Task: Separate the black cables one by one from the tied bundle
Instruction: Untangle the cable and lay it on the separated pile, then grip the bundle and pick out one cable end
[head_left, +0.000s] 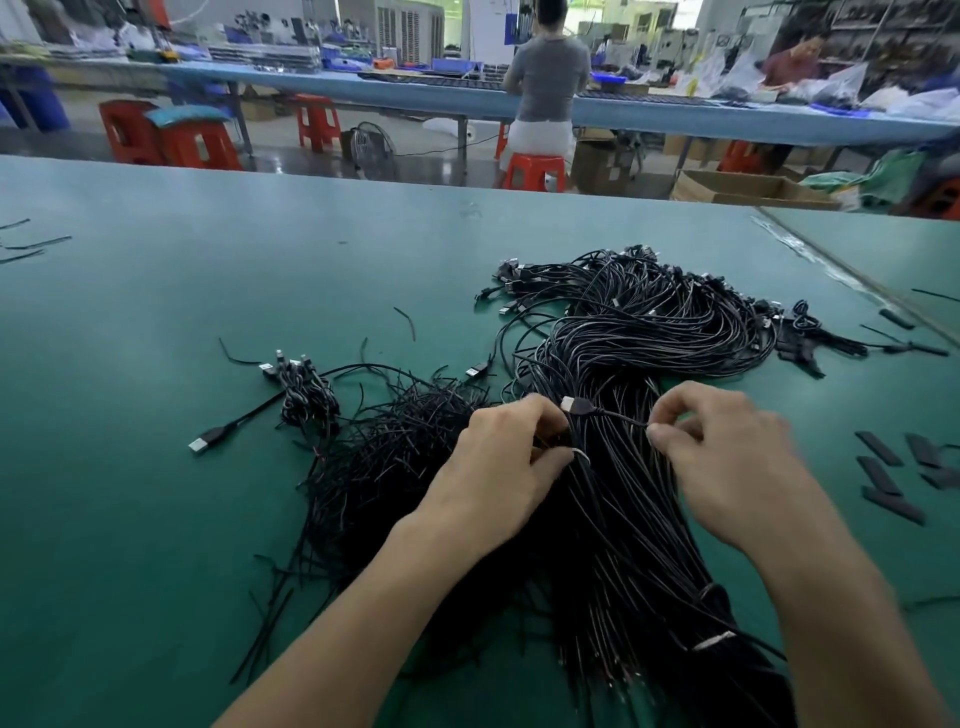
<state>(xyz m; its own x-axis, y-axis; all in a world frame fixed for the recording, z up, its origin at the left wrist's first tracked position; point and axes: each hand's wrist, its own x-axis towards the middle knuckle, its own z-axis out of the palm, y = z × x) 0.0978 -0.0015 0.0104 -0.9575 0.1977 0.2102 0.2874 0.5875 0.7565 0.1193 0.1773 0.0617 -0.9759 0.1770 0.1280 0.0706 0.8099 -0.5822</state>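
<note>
Black cable covers the middle of the green table (156, 312). The tied bundle (639, 519) runs from 6 o'clock, where the frame cuts off its lower end, up to a fanned head of plugs at 1 o'clock. Strands inside it cannot be told apart. A pale tie (714, 642) crosses it low down; whether it goes fully round is hidden.

The left hand (493, 467) lies knuckles up, fingers curled into the bundle's 9 o'clock flank, with the fingertips buried among the strands. The right hand (727, 457), slightly blurred, pinches a single cable (618, 415) between thumb and forefinger at the bundle's 3 o'clock side. That cable lies across the bundle, its plug (574, 405) just beside the left knuckles.

A loose wire heap (384, 447) sits at 9 o'clock of the left hand, and black strips (883, 467) lie at 3 o'clock of the right.
</note>
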